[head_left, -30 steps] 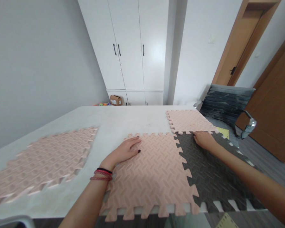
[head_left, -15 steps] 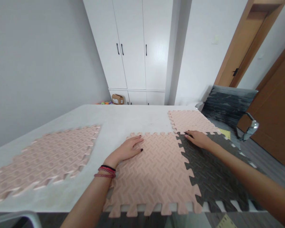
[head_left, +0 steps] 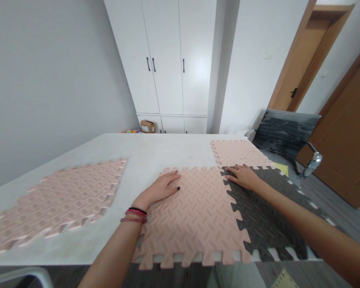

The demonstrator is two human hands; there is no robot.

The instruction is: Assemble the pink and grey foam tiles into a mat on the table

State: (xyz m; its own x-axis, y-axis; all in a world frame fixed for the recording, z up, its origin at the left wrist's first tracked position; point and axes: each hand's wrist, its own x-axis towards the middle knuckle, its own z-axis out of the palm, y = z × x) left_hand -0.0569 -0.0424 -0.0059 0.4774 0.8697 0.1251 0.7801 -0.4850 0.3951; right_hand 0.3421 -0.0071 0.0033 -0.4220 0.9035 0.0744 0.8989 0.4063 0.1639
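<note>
A pink foam puzzle mat (head_left: 195, 216) lies in front of me, its toothed near edge reaching past the table edge. Its right side meets a dark grey foam mat (head_left: 267, 212), and their teeth fit together along the seam. My left hand (head_left: 163, 188) rests on the pink mat's upper left part, fingers spread. On the far left corner of the grey mat lies my right hand (head_left: 241, 176), fingers apart, tips close to the seam. Behind the grey mat, another pink mat (head_left: 240, 152) borders its far edge.
A separate pink mat (head_left: 63, 196) lies at the left of the white table (head_left: 156, 150). Right of the table stands a dark chair (head_left: 285, 132) with a metal armrest. A cardboard box (head_left: 148, 126) sits beyond the far edge, before white cabinets (head_left: 168, 48).
My right hand has shifted slightly left along the grey mat's far edge, its fingers now more spread. My left hand stays in place. The view has moved slightly.
</note>
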